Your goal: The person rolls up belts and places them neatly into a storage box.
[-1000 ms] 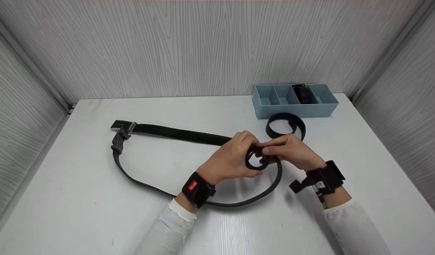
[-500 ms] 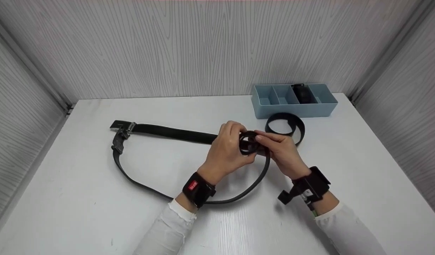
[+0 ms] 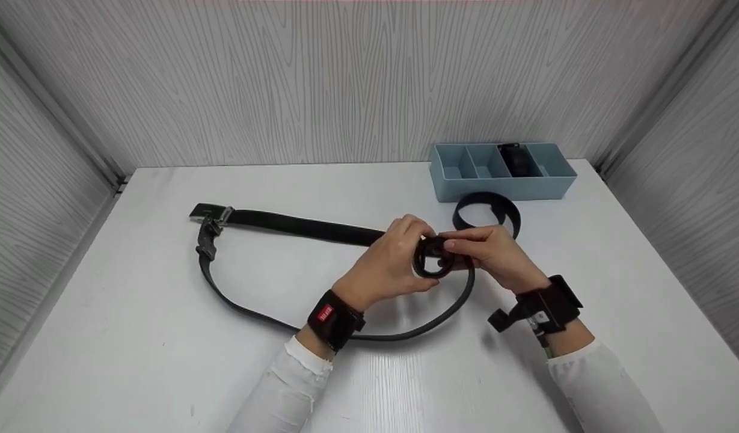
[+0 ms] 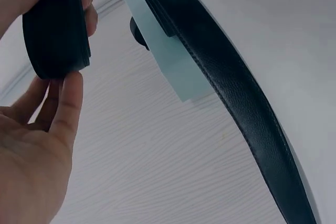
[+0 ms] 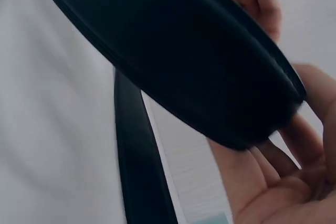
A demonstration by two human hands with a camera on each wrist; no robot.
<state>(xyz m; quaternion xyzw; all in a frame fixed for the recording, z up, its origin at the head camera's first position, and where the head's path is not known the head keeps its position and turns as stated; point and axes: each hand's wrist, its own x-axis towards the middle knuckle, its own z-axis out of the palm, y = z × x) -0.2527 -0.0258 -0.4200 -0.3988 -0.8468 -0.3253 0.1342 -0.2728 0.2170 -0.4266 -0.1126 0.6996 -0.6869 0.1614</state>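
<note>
"Where's the coiled black belt [image 4: 55, 32]?"
"Between the left hand [image 3: 388, 264], which grips it, and the right hand [image 3: 500, 258], which pinches it."
"And the blue tray [image 3: 546, 190]?"
"Beyond the right hand."

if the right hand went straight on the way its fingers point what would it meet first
The right hand would likely meet the coiled black strap first, which it already pinches; the left hand lies just beyond, though depth is unclear.

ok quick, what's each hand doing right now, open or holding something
Left hand: holding the rolled black belt.
Right hand: pinching the same roll between thumb and fingers.
</note>
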